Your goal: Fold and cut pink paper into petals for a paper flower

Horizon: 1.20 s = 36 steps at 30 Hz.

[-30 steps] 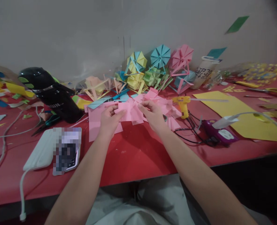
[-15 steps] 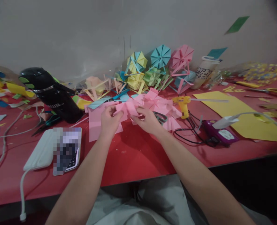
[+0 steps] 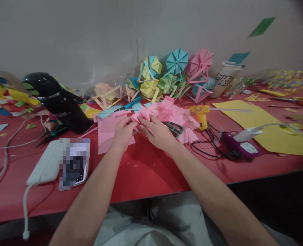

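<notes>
- As we look down at a red tabletop point(image 3: 148, 171), a small, thin piece of pink paper point(image 3: 142, 113) sits between our two hands, near the middle of the view, just in front of a loose heap of pink paper pieces point(image 3: 168, 106).
- We judge the likeliest trouble to be a crooked crease: paper this light could slip or skew if one side were pressed harder than the other.
- Because paper and heap share one colour and lie so near, we might also catch a neighbouring piece by mistake.
- Dark-handled scissors point(image 3: 176, 130) lie just beyond our right wrist; a backward sweep of that arm could knock them.
- Our left hand point(image 3: 123, 131) has its thumb and forefinger drawn together, apparently pinching the left side of the small paper; its other fingers curl behind, over a flat sheet of pink paper point(image 3: 106, 136).
- Our right hand point(image 3: 156, 132) reaches in from the other side, its fingers long and slightly spread, tips at the paper. The thumb sits lower, a small gap showing; whether these fingers grip or merely touch, we cannot tell.
</notes>
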Motion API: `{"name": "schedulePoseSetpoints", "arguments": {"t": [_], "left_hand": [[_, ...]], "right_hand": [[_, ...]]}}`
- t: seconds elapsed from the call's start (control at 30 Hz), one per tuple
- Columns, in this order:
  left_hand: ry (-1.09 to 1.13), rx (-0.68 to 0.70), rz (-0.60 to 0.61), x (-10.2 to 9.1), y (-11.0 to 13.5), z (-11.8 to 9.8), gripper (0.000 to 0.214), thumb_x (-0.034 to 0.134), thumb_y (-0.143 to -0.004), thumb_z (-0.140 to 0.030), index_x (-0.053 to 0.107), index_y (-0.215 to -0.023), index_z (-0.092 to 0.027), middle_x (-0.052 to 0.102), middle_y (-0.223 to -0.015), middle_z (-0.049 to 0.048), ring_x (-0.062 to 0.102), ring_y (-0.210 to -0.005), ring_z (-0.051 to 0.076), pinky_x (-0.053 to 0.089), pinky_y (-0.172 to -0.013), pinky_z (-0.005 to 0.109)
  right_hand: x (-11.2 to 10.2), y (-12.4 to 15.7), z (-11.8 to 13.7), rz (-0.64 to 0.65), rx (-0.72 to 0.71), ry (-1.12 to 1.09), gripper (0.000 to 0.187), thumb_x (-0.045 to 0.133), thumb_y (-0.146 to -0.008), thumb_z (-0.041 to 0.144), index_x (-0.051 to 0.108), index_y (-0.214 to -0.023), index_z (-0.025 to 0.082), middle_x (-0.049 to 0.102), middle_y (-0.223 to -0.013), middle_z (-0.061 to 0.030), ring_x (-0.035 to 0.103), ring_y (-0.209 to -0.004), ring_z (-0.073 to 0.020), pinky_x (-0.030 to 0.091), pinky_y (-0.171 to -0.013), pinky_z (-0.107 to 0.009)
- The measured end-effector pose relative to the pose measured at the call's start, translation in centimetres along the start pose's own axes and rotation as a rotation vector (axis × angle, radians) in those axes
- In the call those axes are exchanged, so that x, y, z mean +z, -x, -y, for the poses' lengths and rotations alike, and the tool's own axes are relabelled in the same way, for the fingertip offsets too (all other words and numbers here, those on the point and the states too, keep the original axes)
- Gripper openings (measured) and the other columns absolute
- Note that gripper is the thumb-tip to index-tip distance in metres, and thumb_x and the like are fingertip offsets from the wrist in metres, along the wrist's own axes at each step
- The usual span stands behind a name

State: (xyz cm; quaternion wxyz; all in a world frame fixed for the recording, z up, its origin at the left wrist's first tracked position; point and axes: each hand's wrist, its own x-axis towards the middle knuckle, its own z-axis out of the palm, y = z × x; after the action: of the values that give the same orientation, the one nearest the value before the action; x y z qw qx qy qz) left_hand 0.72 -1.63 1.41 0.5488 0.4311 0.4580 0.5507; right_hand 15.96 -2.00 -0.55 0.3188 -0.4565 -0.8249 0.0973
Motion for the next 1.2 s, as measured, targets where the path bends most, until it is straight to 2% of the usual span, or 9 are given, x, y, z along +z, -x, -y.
{"name": "schedulePoseSetpoints", "arguments": {"t": [0.1,0.23,0.37,0.47,0.6,0.77,0.9,1.0,1.2], "left_hand": [[0.047,-0.036,0.025,0.0,0.0,-0.1,0.016,0.072,-0.068,-0.027,0.060,-0.068,-0.017,0.056,-0.067,-0.0027,0.055,-0.062,0.010,0.052,-0.064,0.024],[-0.014,-0.029,0.012,0.0,-0.1,0.1,0.026,0.076,-0.069,-0.030,0.054,-0.065,-0.017,0.054,-0.067,-0.0028,0.056,-0.065,0.011,0.052,-0.063,0.024],[-0.085,-0.010,0.013,-0.1,-0.3,0.5,0.024,0.073,-0.074,-0.030,0.053,-0.066,-0.018,0.050,-0.063,-0.0044,0.052,-0.060,0.009,0.052,-0.062,0.024],[-0.115,0.021,0.044,-0.3,-0.4,0.7,0.022,0.073,-0.076,-0.033,0.058,-0.069,-0.018,0.054,-0.066,-0.0032,0.056,-0.065,0.011,0.052,-0.066,0.025],[-0.119,0.077,0.094,-0.4,-0.4,0.7,0.025,0.075,-0.076,-0.040,0.063,-0.074,-0.018,0.056,-0.069,-0.0018,0.057,-0.071,0.013,0.052,-0.069,0.027],[-0.112,0.152,0.169,-0.8,-0.5,0.7,0.034,0.081,-0.072,-0.045,0.073,-0.090,-0.017,0.067,-0.085,0.0022,0.060,-0.081,0.015,0.052,-0.076,0.029],[-0.091,0.143,0.189,-1.1,-0.7,0.8,0.041,0.085,-0.068,-0.047,0.075,-0.094,-0.016,0.070,-0.088,0.0031,0.061,-0.083,0.015,0.053,-0.079,0.030],[-0.069,0.110,0.175,-1.0,-0.6,0.7,0.044,0.087,-0.065,-0.049,0.075,-0.091,-0.016,0.066,-0.083,0.0010,0.059,-0.079,0.014,0.053,-0.078,0.030],[-0.090,0.102,0.155,-0.7,-0.3,0.1,0.037,0.085,-0.065,-0.049,0.065,-0.069,-0.018,0.051,-0.066,-0.0034,0.049,-0.067,0.012,0.051,-0.071,0.028]], "right_hand": [[0.1,0.0,-0.1,-0.012,0.016,0.012,0.047,0.037,-0.105,0.036,0.060,-0.142,0.017,0.057,-0.129,-0.0210,0.062,-0.107,-0.0292,0.053,-0.093,-0.046],[0.3,0.0,-0.3,-0.036,0.023,-0.001,0.040,0.042,-0.103,0.033,0.066,-0.133,0.020,0.058,-0.129,-0.0199,0.062,-0.106,-0.0289,0.054,-0.091,-0.046],[0.5,-0.1,-0.8,-0.108,-0.011,-0.123,0.034,0.046,-0.101,0.030,0.071,-0.123,0.021,0.059,-0.129,-0.0182,0.063,-0.106,-0.0263,0.054,-0.093,-0.044],[0.7,-0.2,-1.4,-0.168,-0.056,-0.197,0.032,0.047,-0.101,0.031,0.074,-0.115,0.021,0.060,-0.126,-0.0165,0.063,-0.106,-0.0251,0.053,-0.096,-0.045],[0.9,-0.3,-1.9,-0.216,-0.097,-0.235,0.032,0.047,-0.102,0.030,0.074,-0.116,0.022,0.062,-0.123,-0.0162,0.062,-0.113,-0.0260,0.052,-0.099,-0.047],[0.8,-0.3,-2.2,-0.195,-0.120,-0.275,0.035,0.046,-0.101,0.024,0.071,-0.124,0.025,0.061,-0.127,-0.0149,0.062,-0.116,-0.0247,0.053,-0.099,-0.046],[0.8,-0.3,-2.3,-0.192,-0.110,-0.273,0.034,0.047,-0.101,0.028,0.072,-0.123,0.022,0.060,-0.132,-0.0171,0.062,-0.118,-0.0264,0.052,-0.102,-0.048],[0.8,-0.3,-2.3,-0.191,-0.108,-0.266,0.034,0.047,-0.101,0.029,0.074,-0.121,0.020,0.060,-0.133,-0.0180,0.062,-0.119,-0.0269,0.052,-0.103,-0.048],[0.7,-0.3,-2.3,-0.205,-0.110,-0.250,0.031,0.047,-0.101,0.027,0.073,-0.118,0.021,0.061,-0.130,-0.0162,0.060,-0.122,-0.0267,0.050,-0.104,-0.048]]}}
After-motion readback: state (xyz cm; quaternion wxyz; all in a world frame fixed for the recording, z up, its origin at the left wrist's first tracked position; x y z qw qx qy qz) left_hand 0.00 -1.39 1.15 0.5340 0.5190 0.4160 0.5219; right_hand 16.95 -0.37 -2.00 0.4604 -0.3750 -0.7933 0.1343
